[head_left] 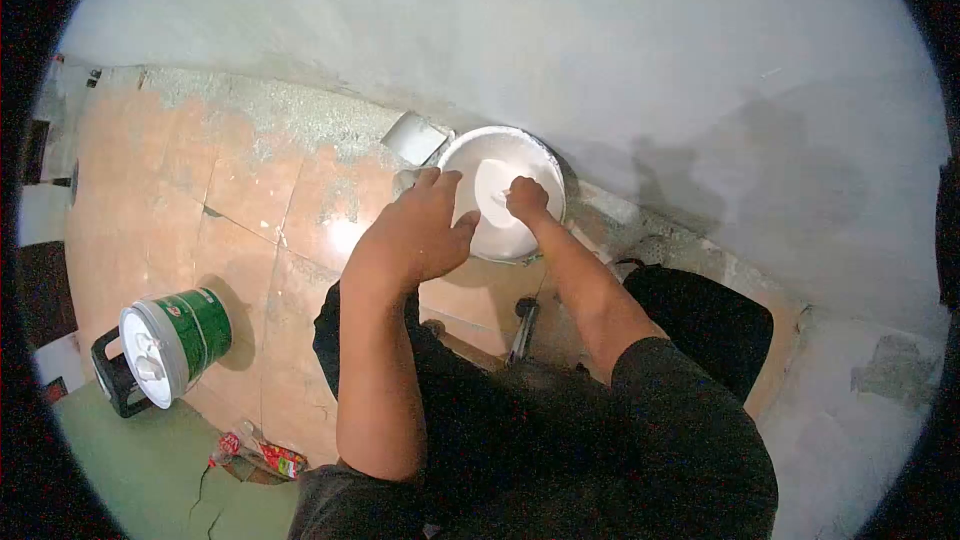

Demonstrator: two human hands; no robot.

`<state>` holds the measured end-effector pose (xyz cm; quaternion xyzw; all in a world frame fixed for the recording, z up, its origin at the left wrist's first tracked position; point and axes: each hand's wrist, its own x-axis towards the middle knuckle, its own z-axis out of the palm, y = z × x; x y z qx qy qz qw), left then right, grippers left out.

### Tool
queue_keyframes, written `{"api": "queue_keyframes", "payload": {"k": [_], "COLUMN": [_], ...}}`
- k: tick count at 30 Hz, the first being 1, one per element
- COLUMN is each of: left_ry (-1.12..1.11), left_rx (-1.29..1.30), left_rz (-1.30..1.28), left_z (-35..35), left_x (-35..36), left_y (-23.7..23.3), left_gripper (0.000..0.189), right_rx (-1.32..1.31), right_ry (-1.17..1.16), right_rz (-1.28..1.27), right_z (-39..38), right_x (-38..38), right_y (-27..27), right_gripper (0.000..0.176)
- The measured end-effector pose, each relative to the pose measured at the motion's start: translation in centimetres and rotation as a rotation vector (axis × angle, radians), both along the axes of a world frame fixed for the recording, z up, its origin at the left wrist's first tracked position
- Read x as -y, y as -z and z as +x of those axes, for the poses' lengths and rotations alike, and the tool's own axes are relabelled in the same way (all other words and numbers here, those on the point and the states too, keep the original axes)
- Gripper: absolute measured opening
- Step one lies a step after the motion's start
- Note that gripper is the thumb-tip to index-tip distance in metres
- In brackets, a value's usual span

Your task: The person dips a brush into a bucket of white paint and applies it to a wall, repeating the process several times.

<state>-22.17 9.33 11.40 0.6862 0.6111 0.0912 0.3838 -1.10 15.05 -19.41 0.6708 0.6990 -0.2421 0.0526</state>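
A round white basin (543, 151) stands on the floor against the wall, with a smooth white mixture (490, 180) in it. My right hand (527, 200) is closed in a fist over the inside of the basin. A small pale piece shows at its fingers, too little to name. My left hand (425, 225) is by the basin's left side, its fingers apart and thumb stretched out toward the rim; I see nothing in it. Just behind the basin's left edge lies a flat, pale square plate (414, 138).
A green and white paint bucket (190, 340) with a black handle is at left. Red packaging (280, 458) lies at lower left on the tiled floor (250, 180). The grey wall (500, 30) rises behind the basin. A black object (700, 325) is at right.
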Motion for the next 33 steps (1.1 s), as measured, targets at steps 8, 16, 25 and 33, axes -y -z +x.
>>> {"api": "queue_keyframes", "payload": {"k": [8,16,25,33], "left_ry": [0.002,-0.006,0.007,0.100], "left_rx": [-0.017,0.008,-0.076,-0.144], "left_rz": [-0.028,-0.049,-0.152,-0.164], "left_z": [0.4,0.3,0.2,1.6], "left_x": [-0.2,-0.6,-1.3,-2.5], "left_y": [0.6,0.4,0.0,2.3], "left_gripper": [0.049,0.050,0.050,0.054], "right_rx": [0.066,0.018,-0.186,-1.253], "right_ry": [-0.039,-0.154,0.133,0.890], "right_rz": [-0.071,-0.021,-0.150,-1.073], "right_z": [-1.4,-1.8,2.1,5.0], "right_x": [0.0,-0.1,-1.1,5.6], "right_y": [1.2,1.5,-1.7,-0.2], "right_gripper": [0.018,0.016,0.027,0.015]}}
